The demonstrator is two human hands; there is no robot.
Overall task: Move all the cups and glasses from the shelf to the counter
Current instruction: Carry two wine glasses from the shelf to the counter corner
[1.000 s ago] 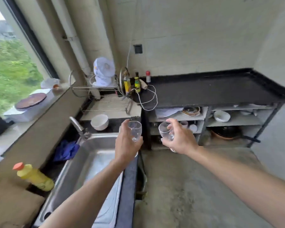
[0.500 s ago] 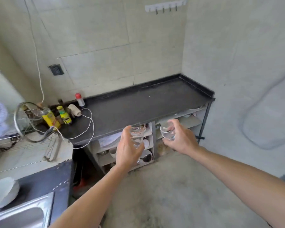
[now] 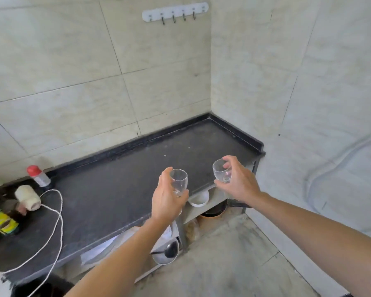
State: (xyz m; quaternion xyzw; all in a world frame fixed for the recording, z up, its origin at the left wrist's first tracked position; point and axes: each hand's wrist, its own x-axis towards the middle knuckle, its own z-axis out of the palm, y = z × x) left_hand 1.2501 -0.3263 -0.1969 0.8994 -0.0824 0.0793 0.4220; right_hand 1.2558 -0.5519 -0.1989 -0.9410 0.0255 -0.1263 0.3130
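Left hand (image 3: 167, 200) grips the left glass (image 3: 178, 182), right hand (image 3: 238, 183) the right glass (image 3: 222, 170), over the bench (image 3: 116, 189) edge at centre frame; set too near it, either could topple off.

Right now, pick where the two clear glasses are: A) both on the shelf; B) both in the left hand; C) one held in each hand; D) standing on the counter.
C: left hand grips the left glass, right hand grips the right glass.
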